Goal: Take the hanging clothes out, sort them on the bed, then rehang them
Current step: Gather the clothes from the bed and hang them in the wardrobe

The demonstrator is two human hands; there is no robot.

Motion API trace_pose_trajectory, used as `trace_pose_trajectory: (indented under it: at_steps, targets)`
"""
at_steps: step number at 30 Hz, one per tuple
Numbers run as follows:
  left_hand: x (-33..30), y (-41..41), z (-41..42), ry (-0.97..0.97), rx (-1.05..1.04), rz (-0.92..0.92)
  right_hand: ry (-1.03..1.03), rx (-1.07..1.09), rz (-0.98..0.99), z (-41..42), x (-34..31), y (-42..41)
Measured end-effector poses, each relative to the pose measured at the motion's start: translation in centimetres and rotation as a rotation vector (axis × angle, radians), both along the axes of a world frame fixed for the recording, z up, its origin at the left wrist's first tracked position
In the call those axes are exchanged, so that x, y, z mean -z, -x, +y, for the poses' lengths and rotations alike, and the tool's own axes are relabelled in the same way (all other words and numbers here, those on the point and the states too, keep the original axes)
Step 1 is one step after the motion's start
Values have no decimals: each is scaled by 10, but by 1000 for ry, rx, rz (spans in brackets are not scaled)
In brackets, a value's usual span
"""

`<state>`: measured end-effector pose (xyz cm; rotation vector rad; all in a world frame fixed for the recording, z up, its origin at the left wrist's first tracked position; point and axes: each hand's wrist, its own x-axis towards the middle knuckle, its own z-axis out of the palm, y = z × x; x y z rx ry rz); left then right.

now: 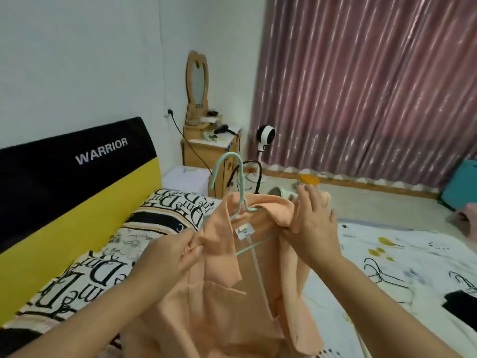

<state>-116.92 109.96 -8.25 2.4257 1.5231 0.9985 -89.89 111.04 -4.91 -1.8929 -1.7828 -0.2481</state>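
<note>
An orange jacket (224, 293) hangs on a mint-green hanger (233, 177), held up over the bed (387, 267). My left hand (173, 250) pinches the jacket's left lapel near the collar. On the right shoulder of the jacket, my right hand (313, 226) holds the bunched cloth, its fingers mostly straight and pointing up. A white size tag (244, 231) shows inside the collar. The hanger's hook sticks up free above the collar.
A black and yellow headboard (64, 182) and lettered pillows (103, 257) lie on the left. A dark garment (462, 302) lies on the sheet at right. Beyond the bed stand a wooden dresser with mirror (204, 148), a white fan (264, 140) and pink curtains (361, 86).
</note>
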Motion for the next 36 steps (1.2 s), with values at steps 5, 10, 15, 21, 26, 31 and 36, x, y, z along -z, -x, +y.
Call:
trace_pose_trajectory:
  at_steps: [5, 10, 15, 21, 26, 31, 36]
  targets:
    - [-52, -3, -72, -91, 27, 4, 87, -121, -136, -50, -51, -24]
    - [-82, -8, -164, -98, -138, 148, 202, -326, -237, -111, -77, -32]
    - [-108, 5, -251, 32, -284, 259, 98, -475, -163, -188, -81, -16]
    - [-129, 22, -364, 207, -460, 226, 49, -551, -111, -275, -102, 20]
    - [-158, 12, -456, 111, -490, -141, -36, -679, -88, -336, -114, 57]
    - [-180, -9, -522, -79, -512, -504, -18, -829, -121, -405, -120, 98]
    - [-189, -5, -594, -212, -659, -802, 27, -1002, -144, -488, -127, 130]
